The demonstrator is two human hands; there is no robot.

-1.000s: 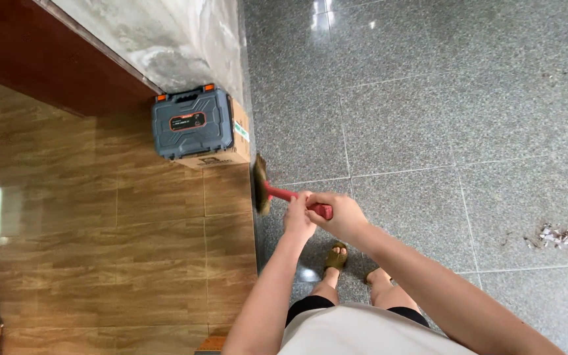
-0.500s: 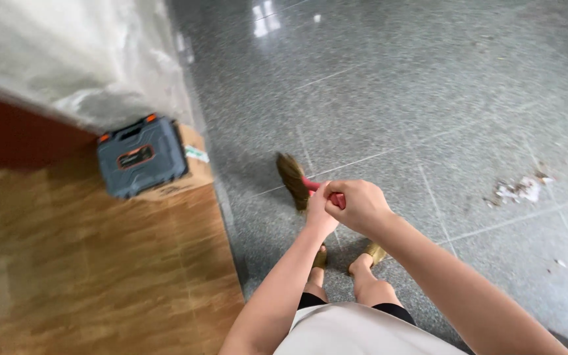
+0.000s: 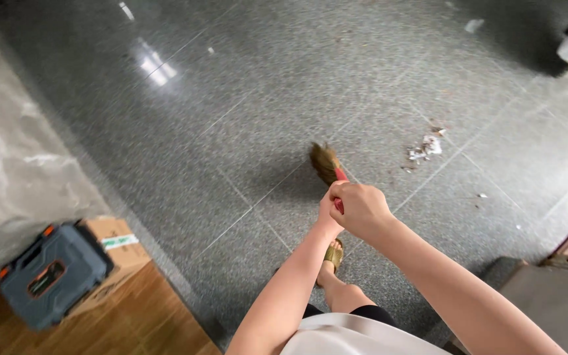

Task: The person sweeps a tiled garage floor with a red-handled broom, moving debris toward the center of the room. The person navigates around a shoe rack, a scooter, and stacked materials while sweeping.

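Both hands clasp the red handle of a short straw broom [image 3: 325, 162]: right hand [image 3: 361, 209] wrapped closed above, left hand [image 3: 328, 220] closed beneath, bristles on the granite floor [image 3: 244, 118] near a debris pile [image 3: 425, 148].

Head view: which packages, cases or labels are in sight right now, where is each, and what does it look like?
Tool case: lower left, lying on the box; boxy, dark grey-blue, orange latches, an orange-edged dark badge on its lid.
Cardboard box: under the case, at the edge of the wood floor; brown, rectangular.
Label: on the box's top; small white strip with green print.
No signs or screens show.
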